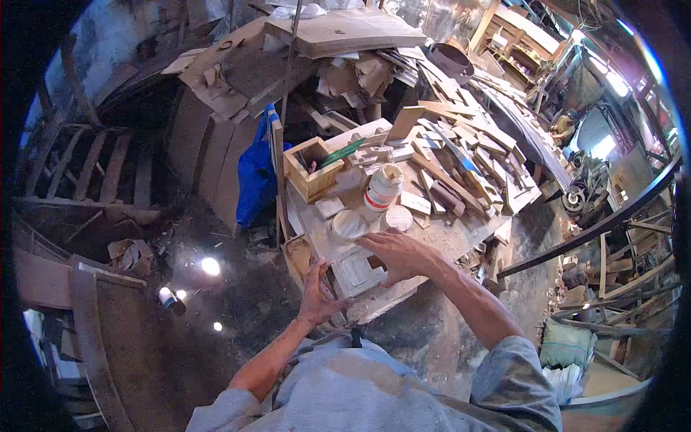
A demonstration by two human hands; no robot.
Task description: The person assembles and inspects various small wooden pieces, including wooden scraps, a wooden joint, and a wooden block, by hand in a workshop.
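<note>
A pale, square wooden piece [355,273] with a stepped, frame-like face lies between my hands at the near end of the workbench [392,297]. My left hand [318,297] is curled at its left edge, thumb toward the near side. From the right, my right hand [400,256] reaches over its far right corner, fingers bent around it. What lies under the fingers is hidden. Just beyond stand two round pale discs or lids [349,225] and a white plastic bottle [383,189] with a red-marked label.
A wooden box [311,170] with a green-handled tool sits at the bench's left edge, near a blue cloth or bag [257,180]. Wood offcuts [461,155] pile up on the far right. A dark curved bar [597,230] crosses the right side.
</note>
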